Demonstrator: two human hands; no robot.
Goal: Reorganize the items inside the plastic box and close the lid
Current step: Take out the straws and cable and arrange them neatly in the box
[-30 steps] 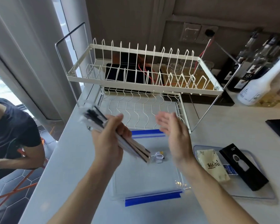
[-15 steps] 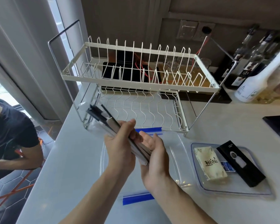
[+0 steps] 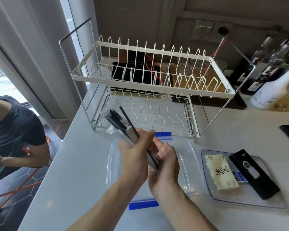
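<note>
Left hand (image 3: 133, 157) is wrapped tight round the bundle of slim packets (image 3: 122, 124), up above the open plastic box (image 3: 113, 160); right hand (image 3: 167, 164), hanging apart a second ago, now has its flat palm against the bundle's lower end; guessing it's squaring them up for repacking; lid (image 3: 207, 192) is still off.

Left hand (image 3: 133, 157) in a curled grip — right hand (image 3: 165, 162) open-palmed just beside it

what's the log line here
left hand grips packet stack | right hand braces its lower end | plastic box open below | lid aside
</note>
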